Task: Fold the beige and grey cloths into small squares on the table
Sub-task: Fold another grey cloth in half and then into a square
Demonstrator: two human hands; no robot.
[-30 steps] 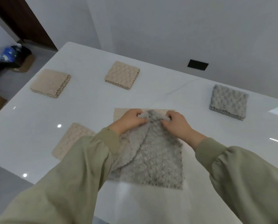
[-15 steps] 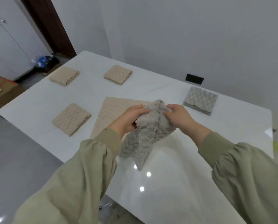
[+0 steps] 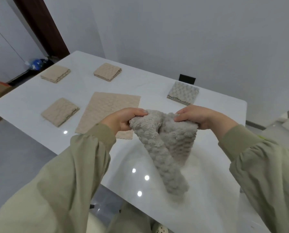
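Note:
A fluffy grey cloth (image 3: 167,148) hangs bunched in the air above the white table (image 3: 207,190). My left hand (image 3: 123,120) grips its upper left edge and my right hand (image 3: 200,116) grips its upper right edge. The cloth's lower end droops toward the near table edge. An unfolded beige cloth (image 3: 106,108) lies flat on the table just behind my left hand, partly hidden by my wrist.
Three folded beige squares lie on the table: at far left (image 3: 55,73), far middle (image 3: 107,71) and near left (image 3: 61,111). A folded grey square (image 3: 183,92) sits at the far right. A wall stands close behind the table; floor lies to the left.
The grey cloth lay flat on the table a second ago. Both hands have lifted it clear and then spread apart along its top edge. The camera view has pulled back.

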